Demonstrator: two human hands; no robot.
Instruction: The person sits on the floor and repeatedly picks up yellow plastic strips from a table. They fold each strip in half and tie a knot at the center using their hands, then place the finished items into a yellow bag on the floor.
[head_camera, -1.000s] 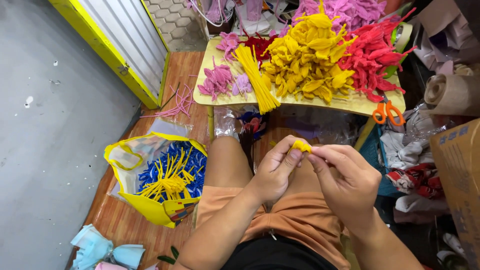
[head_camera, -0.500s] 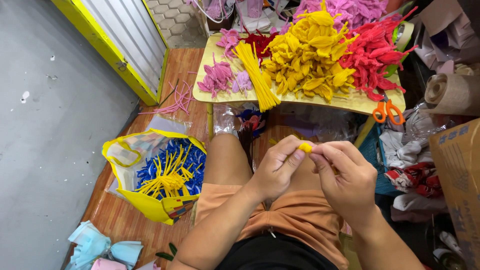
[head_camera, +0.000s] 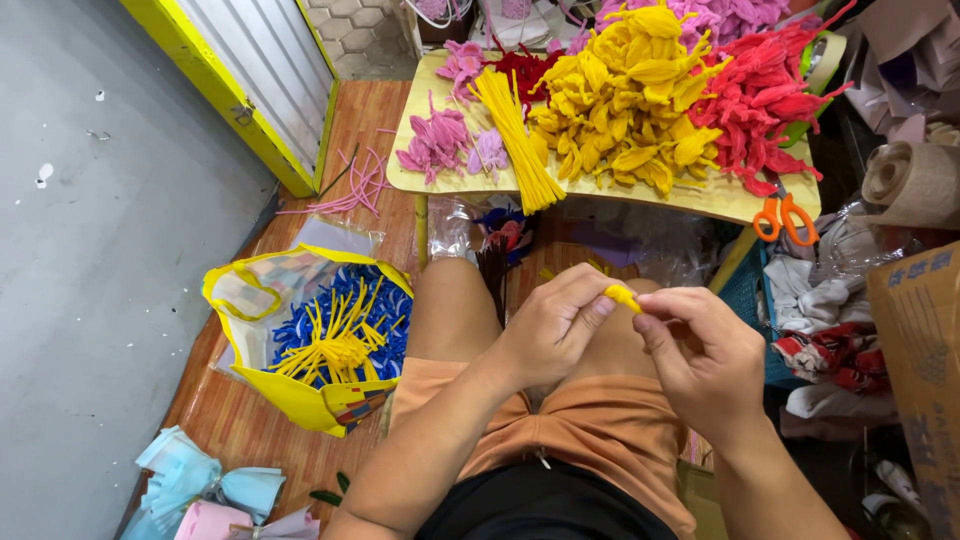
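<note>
Over my lap, my left hand (head_camera: 552, 325) and my right hand (head_camera: 705, 355) pinch a small yellow fuzzy piece (head_camera: 622, 296) between their fingertips. I sit with bare knees and orange shorts. In front of me a low yellow table (head_camera: 745, 205) carries a bundle of straight yellow fuzzy stems (head_camera: 515, 140) and heaps of bent pieces: yellow (head_camera: 630, 95), red (head_camera: 760, 100) and pink (head_camera: 437, 145).
A yellow bag (head_camera: 300, 340) with blue and yellow stems lies on the wooden floor at my left. Orange-handled scissors (head_camera: 785, 215) rest at the table's right edge. Cardboard box (head_camera: 920, 370), fabric and a burlap roll (head_camera: 915, 175) crowd the right. Pale blue paper pieces (head_camera: 205, 485) lie bottom left.
Both hands stay over my lap working the yellow piece; fingers have shifted slightly, and the piece sits a little lower between the fingertips.
</note>
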